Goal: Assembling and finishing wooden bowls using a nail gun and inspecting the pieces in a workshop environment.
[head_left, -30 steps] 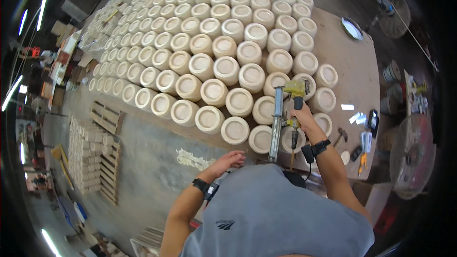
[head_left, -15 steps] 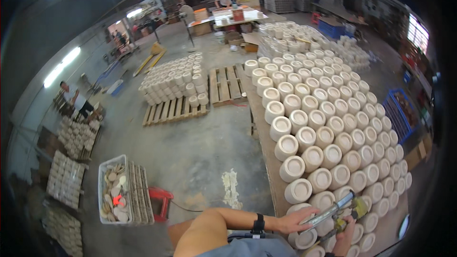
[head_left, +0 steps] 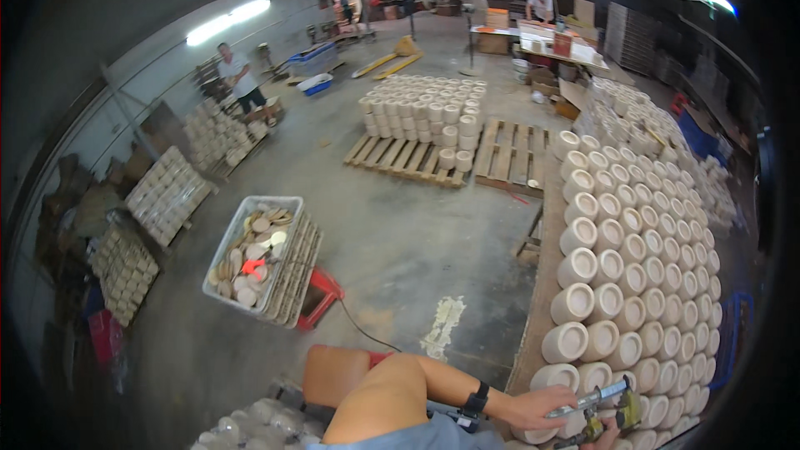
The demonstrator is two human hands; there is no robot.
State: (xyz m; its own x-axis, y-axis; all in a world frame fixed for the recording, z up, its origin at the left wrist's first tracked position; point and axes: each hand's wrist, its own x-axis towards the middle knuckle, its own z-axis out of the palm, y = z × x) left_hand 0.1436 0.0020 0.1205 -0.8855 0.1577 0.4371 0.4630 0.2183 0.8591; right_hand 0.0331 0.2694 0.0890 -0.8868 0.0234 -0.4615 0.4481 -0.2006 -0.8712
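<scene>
Your right hand (head_left: 607,435) grips the yellow-green nail gun (head_left: 631,409); your left hand (head_left: 537,406) meets its silver rail (head_left: 606,392), grasp unclear, above pale pots (head_left: 566,342).

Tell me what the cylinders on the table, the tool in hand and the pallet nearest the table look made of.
Cylinders: perhaps bare wood or raw ceramic; the surface is matte, pale cream, without gloss.
Tool: probably metal along the bar, which shines silvery; its yellow-green body could be painted metal or plastic.
Pallet: most likely rough, unpainted wood, judging by its brown slats.
</scene>
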